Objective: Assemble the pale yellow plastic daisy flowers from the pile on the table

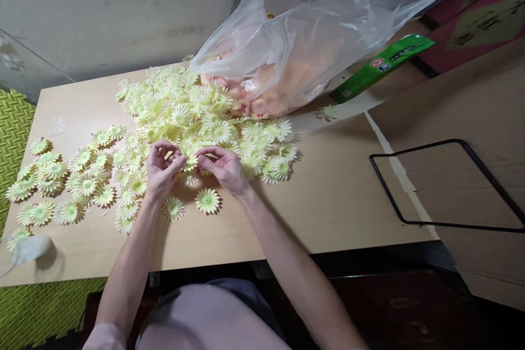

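Both hands meet over the tabletop, right at the near edge of the flower heap. The left hand and right hand each close their grip on one pale yellow flower, fingertips pinching it from either side, just above the pile. Two loose flowers lie just beside the wrists. A clear plastic bag slumps behind the heap, with a green packet beside it.
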The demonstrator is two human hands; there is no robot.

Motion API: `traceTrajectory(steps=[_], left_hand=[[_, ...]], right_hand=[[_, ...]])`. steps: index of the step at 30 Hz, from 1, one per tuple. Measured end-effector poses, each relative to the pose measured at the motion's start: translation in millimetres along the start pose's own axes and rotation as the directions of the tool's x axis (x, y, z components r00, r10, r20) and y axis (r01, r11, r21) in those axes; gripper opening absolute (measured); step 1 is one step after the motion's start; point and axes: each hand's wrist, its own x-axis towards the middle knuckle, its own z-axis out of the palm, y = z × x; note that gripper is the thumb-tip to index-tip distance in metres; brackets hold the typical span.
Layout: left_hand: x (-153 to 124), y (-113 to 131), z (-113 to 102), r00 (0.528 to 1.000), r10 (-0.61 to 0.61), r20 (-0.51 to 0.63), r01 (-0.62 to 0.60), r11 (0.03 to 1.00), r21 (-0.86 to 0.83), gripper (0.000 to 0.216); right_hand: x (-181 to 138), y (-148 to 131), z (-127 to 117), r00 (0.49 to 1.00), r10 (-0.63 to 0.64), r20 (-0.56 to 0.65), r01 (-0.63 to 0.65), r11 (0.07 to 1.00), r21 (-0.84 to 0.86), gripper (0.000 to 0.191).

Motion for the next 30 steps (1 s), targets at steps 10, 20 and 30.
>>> traceTrajectory(steps=[10,20,30], left_hand=[[0,1,3,0.999,-0.006,0.032,0.003,0.997,0.081,0.036],[-2,-8,1,0.983,-0.124,0.135,0.120,0.992,0.033,0.027],[-5,-2,7,0.993,-0.106,0.045,0.104,0.993,0.054,0.029]], right_hand=[[4,6,-3,0.987,-0.076,-0.144,0.083,0.996,0.043,0.024],[3,12,0,0.976,-0.148,-0.159,0.132,0.985,-0.109,0.025],[1,5,1,0.931,-0.337,-0.142,0.267,0.892,-0.364,0.014]])
